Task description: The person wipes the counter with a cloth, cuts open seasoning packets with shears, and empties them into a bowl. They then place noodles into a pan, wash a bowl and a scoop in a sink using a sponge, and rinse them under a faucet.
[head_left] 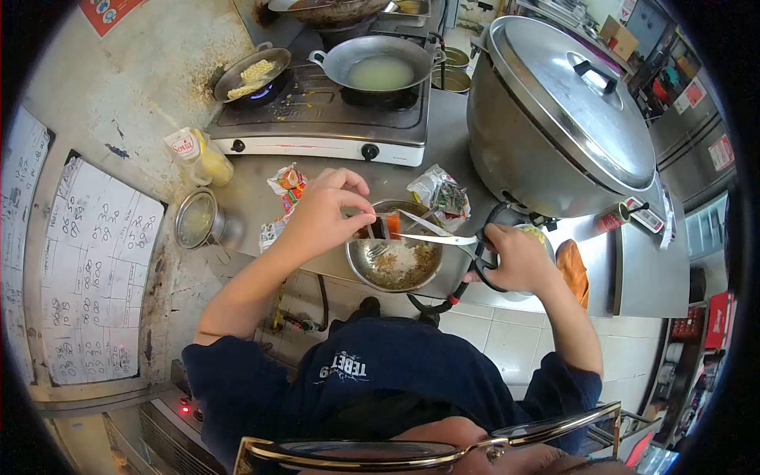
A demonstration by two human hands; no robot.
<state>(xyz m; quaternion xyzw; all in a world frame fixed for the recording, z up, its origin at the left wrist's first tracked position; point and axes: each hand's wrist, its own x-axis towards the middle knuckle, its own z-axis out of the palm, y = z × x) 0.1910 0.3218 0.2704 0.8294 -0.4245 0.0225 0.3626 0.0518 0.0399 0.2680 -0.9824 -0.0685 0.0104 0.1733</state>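
Observation:
My left hand [332, 207] pinches a small seasoning sachet [387, 226], dark with an orange-red end, above a metal bowl [354, 265]. My right hand [516, 255] grips the black handles of a pair of scissors [462, 241]. Their blades are parted and point left, right at the sachet. Inside the bowl lie white powder and brown bits [408, 261], with a fork [377, 245] resting at its left side. Torn noodle wrappers lie on the counter: a red and orange one [290, 186] to the left, a silvery one [440, 195] behind the bowl.
Behind is a gas stove [317, 119] with a lit left burner. A pan [273, 59] there holds noodles, and a wok [339, 59] holds pale liquid. A large lidded pot [538, 134] stands right. An oil jug [207, 162] and a strainer [196, 220] stand left.

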